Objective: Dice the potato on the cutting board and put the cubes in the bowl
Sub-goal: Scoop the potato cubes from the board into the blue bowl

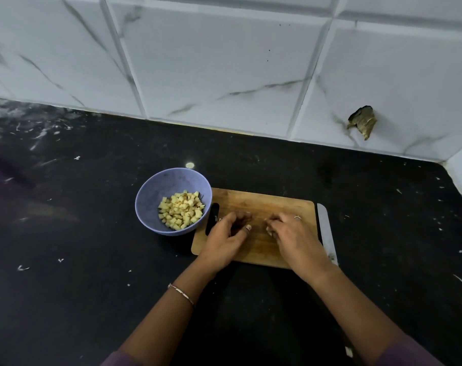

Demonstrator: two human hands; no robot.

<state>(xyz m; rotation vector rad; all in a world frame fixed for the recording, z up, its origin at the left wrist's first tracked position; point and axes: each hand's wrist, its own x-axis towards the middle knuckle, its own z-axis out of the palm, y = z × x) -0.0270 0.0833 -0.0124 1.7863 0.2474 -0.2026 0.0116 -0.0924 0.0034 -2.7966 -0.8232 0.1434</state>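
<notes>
On the wooden cutting board (264, 204), near its middle, both hands are set palm-down, close beside each other but not touching; the left hand (226, 233) is arched, its fingers curled toward the board; nothing is seen beneath it, so whether anything is held cannot be told; the right hand (293, 236) is cupped likewise, and pale potato bits (269, 231) are glimpsed at its fingertips; whether these are pinched or merely covered cannot be told. The curl of both hands is judged to be a gathering of the last pieces. The blue bowl (150, 186) is placed against the board's left end, presumably so that transfers are short; a heap of potato cubes (181, 210) is contained in it. The knife (326, 228) is laid aside along the board's right edge, on the dark counter (92, 233); the dicing is judged done, with only this last transfer left.
</notes>
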